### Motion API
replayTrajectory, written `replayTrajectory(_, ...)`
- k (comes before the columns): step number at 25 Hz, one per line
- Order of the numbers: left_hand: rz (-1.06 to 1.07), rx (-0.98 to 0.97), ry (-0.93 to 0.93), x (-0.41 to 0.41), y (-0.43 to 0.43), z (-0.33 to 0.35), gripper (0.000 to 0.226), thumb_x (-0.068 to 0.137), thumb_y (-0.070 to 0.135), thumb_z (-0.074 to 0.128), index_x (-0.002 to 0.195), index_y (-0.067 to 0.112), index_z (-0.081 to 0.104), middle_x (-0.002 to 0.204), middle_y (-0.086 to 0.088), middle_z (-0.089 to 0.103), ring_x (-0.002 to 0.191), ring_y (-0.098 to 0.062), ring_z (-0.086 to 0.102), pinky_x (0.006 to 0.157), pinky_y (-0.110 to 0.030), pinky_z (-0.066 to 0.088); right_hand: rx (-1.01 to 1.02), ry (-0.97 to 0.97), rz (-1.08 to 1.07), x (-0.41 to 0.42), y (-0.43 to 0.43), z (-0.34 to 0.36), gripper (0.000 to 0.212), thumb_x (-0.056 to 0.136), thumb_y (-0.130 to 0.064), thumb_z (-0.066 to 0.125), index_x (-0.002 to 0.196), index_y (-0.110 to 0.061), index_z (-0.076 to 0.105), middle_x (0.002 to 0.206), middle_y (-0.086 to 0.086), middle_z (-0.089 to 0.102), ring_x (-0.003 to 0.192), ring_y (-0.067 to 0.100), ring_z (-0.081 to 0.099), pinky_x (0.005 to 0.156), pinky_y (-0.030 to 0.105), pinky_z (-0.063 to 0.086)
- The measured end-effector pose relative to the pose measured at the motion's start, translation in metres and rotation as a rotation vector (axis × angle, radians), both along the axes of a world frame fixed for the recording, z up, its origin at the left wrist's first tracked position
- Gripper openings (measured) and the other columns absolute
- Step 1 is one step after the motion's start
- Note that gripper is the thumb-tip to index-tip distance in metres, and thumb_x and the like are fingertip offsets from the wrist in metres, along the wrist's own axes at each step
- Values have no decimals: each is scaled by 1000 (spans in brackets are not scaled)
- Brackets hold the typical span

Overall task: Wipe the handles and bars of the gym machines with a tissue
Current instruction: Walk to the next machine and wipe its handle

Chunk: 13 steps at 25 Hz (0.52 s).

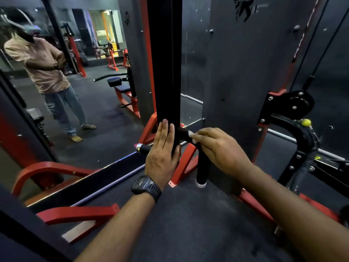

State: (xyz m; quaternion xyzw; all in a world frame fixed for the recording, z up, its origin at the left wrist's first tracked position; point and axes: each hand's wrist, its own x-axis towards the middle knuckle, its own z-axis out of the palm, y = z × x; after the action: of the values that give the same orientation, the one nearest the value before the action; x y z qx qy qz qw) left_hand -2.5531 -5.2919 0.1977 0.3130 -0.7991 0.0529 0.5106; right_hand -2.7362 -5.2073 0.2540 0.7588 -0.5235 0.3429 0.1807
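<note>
In the head view, the person's left hand (162,154) lies flat against the front of a black upright post (166,72) of the gym machine. Its fingers are straight and together, pointing up, and the thumb sits at the post's right edge. A dark watch (146,188) is on that wrist.

The right hand (221,150) curls over a black padded handle (202,167) that juts out just right of the post and bends downward to a pale end cap. Its fingers press a white tissue (192,136) onto the handle's upper bend, with only a small part of the tissue showing past the fingertips.

A second grip with a chrome end (140,148) sticks out left of the post. A mirror (85,120) fills the left side, and a black pulley (300,104) with a yellow knob (306,122) stands to the right.
</note>
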Motion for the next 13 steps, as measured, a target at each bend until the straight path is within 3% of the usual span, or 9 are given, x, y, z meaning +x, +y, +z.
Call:
replayTrajectory(2, 16, 20, 25, -4, -2, 0, 60, 98, 16, 54, 150, 1, 27, 158, -20, 25, 149, -24, 21, 119, -29, 26, -30, -32, 32, 0, -7, 1, 30, 96, -24, 53, 116, -14, 73, 113, -3, 70, 105, 15, 55, 89, 27, 50)
replayTrajectory(5, 24, 34, 35, -9, -4, -1, 66, 97, 14, 57, 152, 3, 22, 159, -20, 22, 150, -21, 16, 119, -28, 25, 14, -9, 30, 12, -30, 14, 20, 91, -15, 68, 109, -13, 76, 106, -4, 72, 98, 18, 56, 84, 30, 52)
replayTrajectory(9, 73, 44, 36, -9, -9, -5, 70, 97, 9, 61, 153, 7, 19, 160, -16, 21, 150, -15, 14, 113, -36, 38, 20, -12, 60, 1, -11, -6, 28, 91, -12, 70, 119, -13, 72, 119, -1, 68, 110, 19, 61, 92, 32, 54)
replayTrajectory(13, 45, 27, 30, -9, -10, -8, 64, 98, 10, 57, 152, 5, 22, 160, -19, 21, 150, -24, 20, 110, -44, 41, 28, 120, 110, 17, -35, 8, 27, 88, -10, 69, 115, -10, 72, 121, 4, 66, 113, 22, 62, 85, 38, 59)
